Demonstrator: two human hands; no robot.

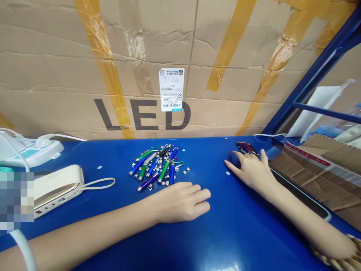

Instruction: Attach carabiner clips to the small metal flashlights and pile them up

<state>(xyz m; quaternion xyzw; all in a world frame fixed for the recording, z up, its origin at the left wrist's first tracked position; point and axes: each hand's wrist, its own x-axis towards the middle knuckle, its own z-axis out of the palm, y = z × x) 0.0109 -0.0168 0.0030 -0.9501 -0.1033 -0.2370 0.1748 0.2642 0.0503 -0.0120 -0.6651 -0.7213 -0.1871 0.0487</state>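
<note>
My left hand [182, 201] lies flat, palm down, on the blue table [231, 233], fingers stretched out together and holding nothing. Just beyond it sits a pile of small keychain flashlights [156, 165] in blue, green, purple and silver, with several small round button cells [184, 172] scattered around. My right hand [249, 169] rests palm down further right, fingers spread, its fingertips touching a small row of dark and purple flashlights [247, 147] laid side by side.
A large cardboard box [141, 56] marked LED stands behind the table. At the left lie a white power bank with a loop strap [56, 186] and a white power strip [31, 150]. Blue shelving [313, 75] and flat cardboard [316, 169] are on the right.
</note>
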